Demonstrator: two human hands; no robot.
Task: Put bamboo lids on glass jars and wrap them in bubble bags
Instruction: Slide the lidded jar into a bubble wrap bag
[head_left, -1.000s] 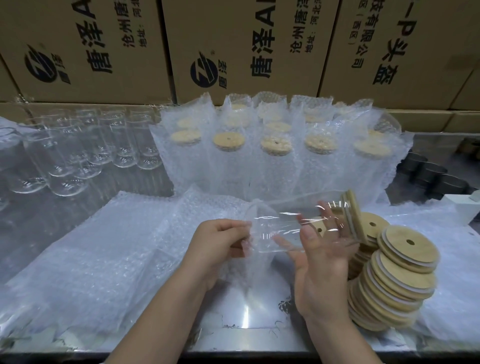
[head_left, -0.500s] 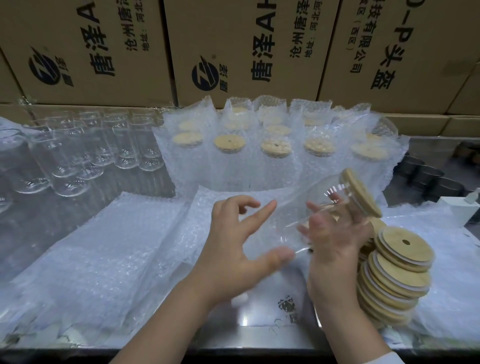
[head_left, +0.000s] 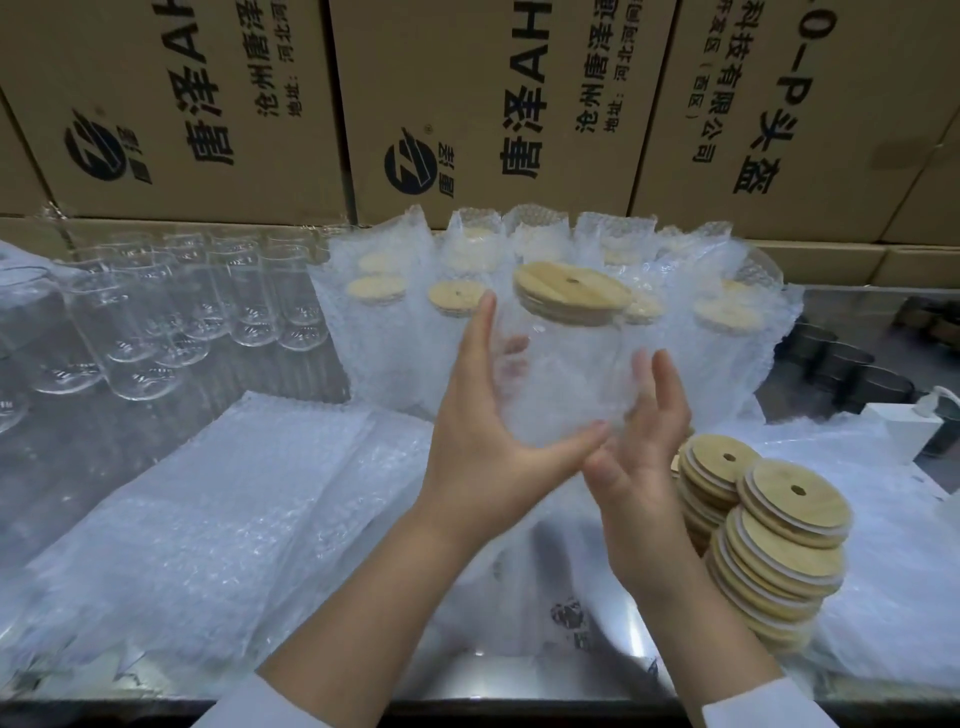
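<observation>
Bamboo lid (head_left: 571, 293) on, jar (head_left: 566, 379) aloft over counter (head_left: 483, 670), no bag yet.
Gripped by left hand (head_left: 483, 447), right hand (head_left: 641, 478) open-fingered against it; wrapped jars (head_left: 727, 317) behind, bare jars (head_left: 171, 317), lids (head_left: 779, 525) waiting.

Glass jar (head_left: 566, 374) upright in the air, bamboo lid (head_left: 571, 293) seated on its mouth. Left hand (head_left: 483, 431) wraps the jar's left side with its thumb under the base; right hand (head_left: 644, 467) lays near-straight fingers against the lower right side. Stacked loose lids (head_left: 774, 545) sit just right of the right hand, flat bubble bags (head_left: 208, 519) lie to the left, and wrapped jars (head_left: 727, 322) and empty glass jars (head_left: 156, 322) stand behind.
</observation>
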